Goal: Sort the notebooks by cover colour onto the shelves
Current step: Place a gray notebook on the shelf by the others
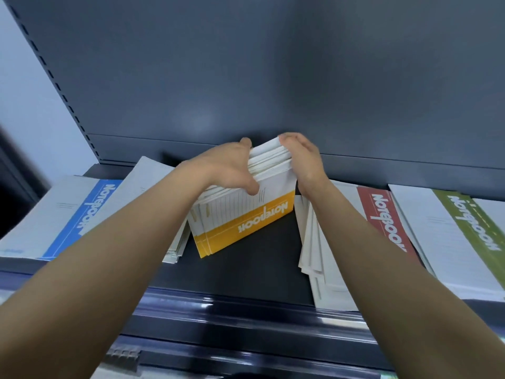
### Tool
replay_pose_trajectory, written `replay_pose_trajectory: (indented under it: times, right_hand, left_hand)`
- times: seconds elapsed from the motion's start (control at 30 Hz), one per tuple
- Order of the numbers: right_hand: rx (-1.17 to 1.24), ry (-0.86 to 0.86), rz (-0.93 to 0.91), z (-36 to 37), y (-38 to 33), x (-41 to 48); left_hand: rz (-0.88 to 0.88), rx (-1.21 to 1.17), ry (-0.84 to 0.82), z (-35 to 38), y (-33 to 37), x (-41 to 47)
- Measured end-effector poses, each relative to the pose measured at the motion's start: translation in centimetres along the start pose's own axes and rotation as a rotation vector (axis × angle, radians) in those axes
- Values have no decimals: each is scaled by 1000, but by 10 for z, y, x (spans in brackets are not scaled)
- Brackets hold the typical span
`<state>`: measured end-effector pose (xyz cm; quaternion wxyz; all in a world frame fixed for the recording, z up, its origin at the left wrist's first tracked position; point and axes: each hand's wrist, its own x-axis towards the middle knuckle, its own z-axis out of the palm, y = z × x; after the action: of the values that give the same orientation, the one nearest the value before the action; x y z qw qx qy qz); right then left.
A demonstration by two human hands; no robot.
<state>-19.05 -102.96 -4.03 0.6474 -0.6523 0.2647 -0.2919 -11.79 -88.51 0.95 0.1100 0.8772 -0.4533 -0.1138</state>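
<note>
Yellow notebooks (246, 222) are standing as a tilted stack on the shelf (246, 272), with a blue notebook (68, 214) lying to their left and a red notebook (382, 214) to their right. The left hand (229, 170) and right hand (303, 162) are gripping the stack's upper end from either side, and it seems to be leaning backward.

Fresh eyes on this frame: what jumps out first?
A stack of yellow notebooks stands on edge at the middle of the dark shelf, with the left hand and the right hand gripping its top from either side. Flanking it are a blue notebook at the left, and a red notebook and a green notebook at the right.
</note>
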Motion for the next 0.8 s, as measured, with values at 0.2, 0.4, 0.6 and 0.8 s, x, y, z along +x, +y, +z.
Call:
replay_pose_trajectory:
  times: [0.2,0.4,0.6,0.8]
  right_hand:
    - [-51,14,-49,10,3,8]
    - [-37,97,-47,20,4,16]
    - [42,119,-50,24,6,15]
    - [64,67,51,17,4,17]
  left_hand:
    - [-102,128,5,1,-26,-17]
    - [-198,-178,123,9,-54,-40]
    - [-160,-755,560,52,-56,-52]
    - [-133,-771,659,57,-46,-51]
